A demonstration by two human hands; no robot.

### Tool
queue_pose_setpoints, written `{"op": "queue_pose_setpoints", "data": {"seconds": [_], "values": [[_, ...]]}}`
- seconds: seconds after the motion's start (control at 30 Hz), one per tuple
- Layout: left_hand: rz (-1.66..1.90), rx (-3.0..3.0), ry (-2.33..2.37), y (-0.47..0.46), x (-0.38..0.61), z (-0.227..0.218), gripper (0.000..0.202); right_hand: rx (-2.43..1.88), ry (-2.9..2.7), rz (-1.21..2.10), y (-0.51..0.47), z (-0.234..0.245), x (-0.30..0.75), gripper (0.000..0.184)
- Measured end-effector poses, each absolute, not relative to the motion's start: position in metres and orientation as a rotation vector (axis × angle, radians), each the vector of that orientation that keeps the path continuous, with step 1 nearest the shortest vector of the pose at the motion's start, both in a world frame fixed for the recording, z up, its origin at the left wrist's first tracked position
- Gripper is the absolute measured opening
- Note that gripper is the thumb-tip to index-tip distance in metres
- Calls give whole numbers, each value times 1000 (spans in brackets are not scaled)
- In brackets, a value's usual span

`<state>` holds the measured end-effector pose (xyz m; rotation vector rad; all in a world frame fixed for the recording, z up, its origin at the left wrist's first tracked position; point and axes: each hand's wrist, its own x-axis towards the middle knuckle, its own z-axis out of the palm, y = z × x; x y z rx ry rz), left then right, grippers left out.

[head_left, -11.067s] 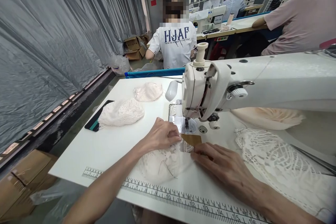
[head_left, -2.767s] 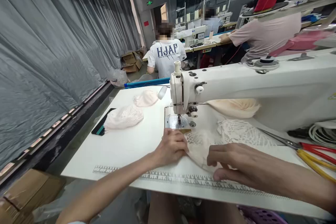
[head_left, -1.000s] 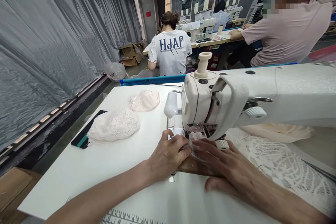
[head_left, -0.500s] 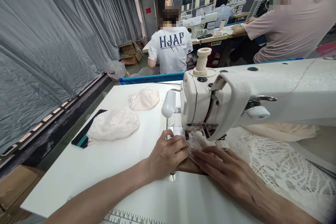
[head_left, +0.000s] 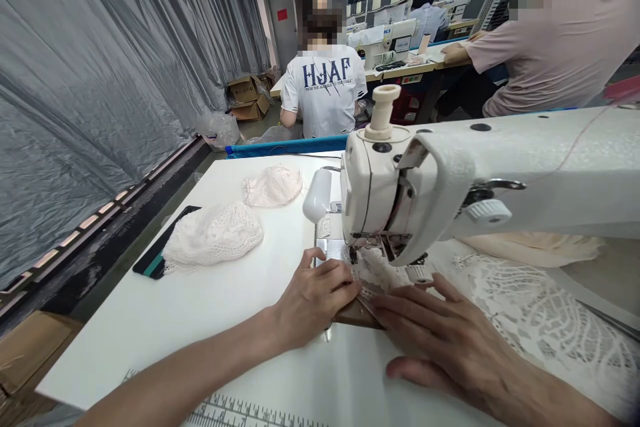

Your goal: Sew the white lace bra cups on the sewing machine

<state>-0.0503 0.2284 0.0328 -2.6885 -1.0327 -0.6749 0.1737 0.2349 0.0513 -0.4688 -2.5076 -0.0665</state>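
Note:
At the sewing machine (head_left: 420,180), white lace fabric (head_left: 373,267) lies under the presser foot and needle area. My left hand (head_left: 317,293) is just left of the needle, its fingers curled and pinching the near edge of the lace. To the right, my right hand (head_left: 445,333) lies flat on the lace, fingers stretched forward and thumb spread out toward me. A brown piece (head_left: 357,313) shows on the table between the hands. More patterned white lace (head_left: 545,300) spreads under the machine arm, beside my right forearm.
On the white table (head_left: 280,360) at left lie a white lace cup (head_left: 215,237) over a dark case and a pale pink cup (head_left: 274,187). A printed ruler scale (head_left: 240,410) runs along the near edge. A small white lamp (head_left: 317,195) stands beside the machine head. Co-workers sit beyond.
My right hand has shifted slightly right, and its thumb has swung out from the fingers toward me. My left hand stays by the needle. The pink thread above the machine arm hangs differently.

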Motion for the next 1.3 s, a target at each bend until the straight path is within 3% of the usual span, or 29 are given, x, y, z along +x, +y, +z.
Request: {"op": "queue_pose_setpoints", "data": {"seconds": [0.4, 0.87, 1.3], "values": [[-693, -2693, -1010, 229, -50, 37, 23, -513, -2498, -131, 239, 48, 175, 48], [-712, -2677, -998, 246, -55, 38, 30, -537, -2560, -266, 249, 46, 174, 51], [-732, -2745, -1054, 241, -59, 38, 28, -469, -2605, 33, 227, 56, 173, 44]]}}
